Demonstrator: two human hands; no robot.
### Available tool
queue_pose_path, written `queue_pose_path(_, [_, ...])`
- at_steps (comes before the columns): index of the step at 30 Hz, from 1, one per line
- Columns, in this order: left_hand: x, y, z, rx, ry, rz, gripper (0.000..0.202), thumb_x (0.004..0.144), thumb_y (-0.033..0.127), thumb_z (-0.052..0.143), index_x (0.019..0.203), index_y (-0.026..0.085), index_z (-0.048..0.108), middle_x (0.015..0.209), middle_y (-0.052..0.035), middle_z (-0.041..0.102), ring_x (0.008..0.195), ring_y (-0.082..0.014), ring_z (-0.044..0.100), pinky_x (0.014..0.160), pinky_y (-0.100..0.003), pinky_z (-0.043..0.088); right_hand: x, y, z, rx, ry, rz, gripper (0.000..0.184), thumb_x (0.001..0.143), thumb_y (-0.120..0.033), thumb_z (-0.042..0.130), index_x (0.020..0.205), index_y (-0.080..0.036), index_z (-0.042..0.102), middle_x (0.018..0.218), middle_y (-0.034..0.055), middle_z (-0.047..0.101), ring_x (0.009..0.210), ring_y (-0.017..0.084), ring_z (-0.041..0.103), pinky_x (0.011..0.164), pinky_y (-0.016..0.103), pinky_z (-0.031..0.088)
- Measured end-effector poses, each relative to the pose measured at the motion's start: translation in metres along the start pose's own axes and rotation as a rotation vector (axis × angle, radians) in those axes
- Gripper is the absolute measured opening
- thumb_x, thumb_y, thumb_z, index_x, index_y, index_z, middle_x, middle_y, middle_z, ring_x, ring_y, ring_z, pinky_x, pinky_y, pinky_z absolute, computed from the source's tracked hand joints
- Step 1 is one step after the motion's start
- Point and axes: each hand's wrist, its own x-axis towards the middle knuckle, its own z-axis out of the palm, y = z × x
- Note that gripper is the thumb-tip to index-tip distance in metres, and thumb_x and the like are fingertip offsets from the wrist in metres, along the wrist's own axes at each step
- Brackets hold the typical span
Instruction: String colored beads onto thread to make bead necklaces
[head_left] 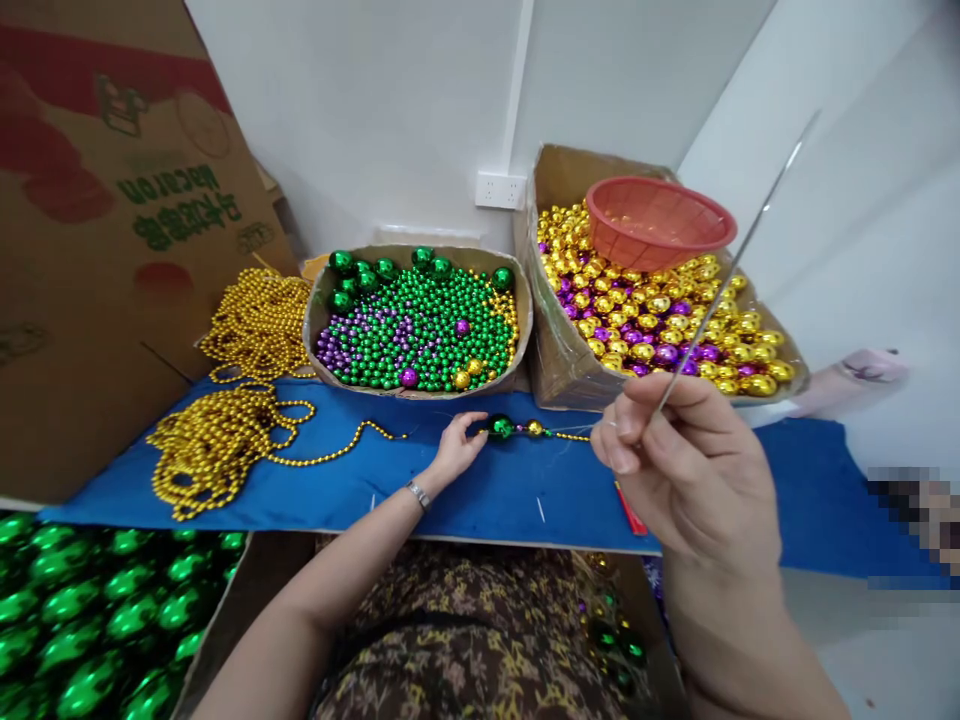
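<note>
My right hand [690,470] is raised close to the camera, its thumb and fingers pinched on a long thin metal needle [724,285] that points up and to the right. Lower down over the blue cloth, my left hand [456,447] has its fingers closed at the left end of a bead string, against a large green bead [500,427]. To the right of that bead run small purple and green beads, a gold bead [534,428] and a row of tiny gold beads [571,436], which passes behind my right hand. Fine thread shows near both hands.
A box of small green and purple beads [420,330] stands behind my left hand. Right of it is a box of gold beads [637,325] with a red basket [660,225]. Gold bead chains [202,445] lie left, beside a tall carton [112,250]. Large green beads [82,610] sit lower left.
</note>
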Motion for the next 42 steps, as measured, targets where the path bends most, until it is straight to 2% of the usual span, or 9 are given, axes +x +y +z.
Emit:
queue_pose_path(5, [0.004, 0.002, -0.001, 0.132, 0.02, 0.047, 0.017, 0.081, 0.014, 0.06, 0.093, 0.019, 0.071, 0.104, -0.0074, 0.065, 0.095, -0.0194, 0.062, 0.087, -0.034, 0.05, -0.003, 0.0, -0.001, -0.02, 0.006, -0.003, 0.014, 0.086, -0.028, 0.067, 0.1, -0.028, 0.069, 0.074, -0.0032, 0.056, 0.058, 0.006, 0.052, 0.055, 0.021, 0.045])
queue_pose_path(14, [0.018, 0.004, -0.003, 0.265, 0.026, 0.058, 0.015, 0.082, 0.017, 0.061, 0.091, 0.019, 0.073, 0.09, -0.0063, 0.067, 0.082, -0.0185, 0.062, 0.081, -0.033, 0.05, -0.007, -0.002, -0.007, -0.051, 0.022, -0.004, 0.014, 0.086, -0.031, 0.066, 0.1, -0.03, 0.068, 0.07, -0.0031, 0.06, 0.058, 0.007, 0.054, 0.053, 0.021, 0.046])
queue_pose_path(20, [0.022, -0.001, -0.004, 0.26, 0.012, 0.05, 0.02, 0.079, 0.012, 0.061, 0.093, 0.019, 0.072, 0.096, -0.0065, 0.066, 0.084, -0.0187, 0.062, 0.085, -0.035, 0.05, -0.015, 0.007, -0.016, -0.143, 0.013, 0.019, 0.014, 0.087, -0.029, 0.065, 0.101, -0.029, 0.068, 0.073, -0.0022, 0.062, 0.059, 0.009, 0.058, 0.055, 0.023, 0.05])
queue_pose_path(25, [0.011, 0.001, -0.014, 0.228, -0.032, 0.073, 0.029, 0.08, 0.011, 0.058, 0.106, 0.019, 0.069, 0.116, -0.0099, 0.061, 0.087, -0.0185, 0.063, 0.083, -0.035, 0.053, -0.021, 0.021, -0.029, -0.432, 0.012, 0.104, 0.015, 0.088, -0.03, 0.063, 0.1, -0.024, 0.068, 0.074, -0.0001, 0.063, 0.062, 0.012, 0.062, 0.058, 0.025, 0.054])
queue_pose_path(31, [-0.02, 0.027, -0.046, 0.258, -0.069, 0.163, 0.027, 0.085, 0.017, 0.052, 0.107, 0.021, 0.067, 0.115, -0.0091, 0.061, 0.083, -0.0161, 0.063, 0.078, -0.031, 0.053, -0.03, 0.059, -0.047, -0.69, -0.055, 0.135, 0.018, 0.09, -0.031, 0.058, 0.101, -0.021, 0.067, 0.088, 0.0035, 0.066, 0.066, 0.013, 0.065, 0.06, 0.023, 0.055])
queue_pose_path(34, [-0.021, 0.046, -0.074, 0.316, 0.025, 0.296, 0.024, 0.089, 0.023, 0.05, 0.106, 0.023, 0.067, 0.104, -0.0078, 0.065, 0.095, -0.019, 0.061, 0.086, -0.033, 0.05, -0.041, 0.085, -0.053, -0.707, -0.071, 0.184, 0.021, 0.091, -0.033, 0.056, 0.103, -0.02, 0.066, 0.095, 0.0062, 0.067, 0.069, 0.014, 0.067, 0.063, 0.025, 0.056])
queue_pose_path(36, [-0.009, 0.055, -0.095, 0.387, 0.134, 0.333, 0.024, 0.09, 0.025, 0.049, 0.107, 0.023, 0.066, 0.103, -0.0083, 0.065, 0.099, -0.0207, 0.059, 0.091, -0.035, 0.047, -0.048, 0.1, -0.052, -0.702, -0.084, 0.232, 0.023, 0.092, -0.035, 0.054, 0.104, -0.02, 0.066, 0.096, 0.007, 0.067, 0.069, 0.015, 0.067, 0.064, 0.026, 0.056])
queue_pose_path(38, [0.012, 0.059, -0.114, 0.515, 0.186, 0.287, 0.025, 0.09, 0.026, 0.048, 0.108, 0.021, 0.065, 0.106, -0.0099, 0.064, 0.102, -0.0231, 0.057, 0.095, -0.038, 0.044, -0.052, 0.11, -0.047, -0.705, -0.112, 0.248, 0.024, 0.092, -0.036, 0.054, 0.104, -0.019, 0.067, 0.095, 0.0072, 0.068, 0.07, 0.016, 0.068, 0.065, 0.026, 0.057])
queue_pose_path(42, [0.052, 0.056, -0.136, 0.742, 0.123, 0.16, 0.025, 0.085, 0.024, 0.054, 0.107, 0.018, 0.065, 0.102, -0.0124, 0.063, 0.103, -0.0282, 0.055, 0.096, -0.043, 0.041, -0.056, 0.12, -0.038, -0.746, -0.165, 0.153, 0.024, 0.091, -0.037, 0.053, 0.099, -0.02, 0.07, 0.086, 0.0062, 0.07, 0.072, 0.017, 0.069, 0.067, 0.025, 0.057])
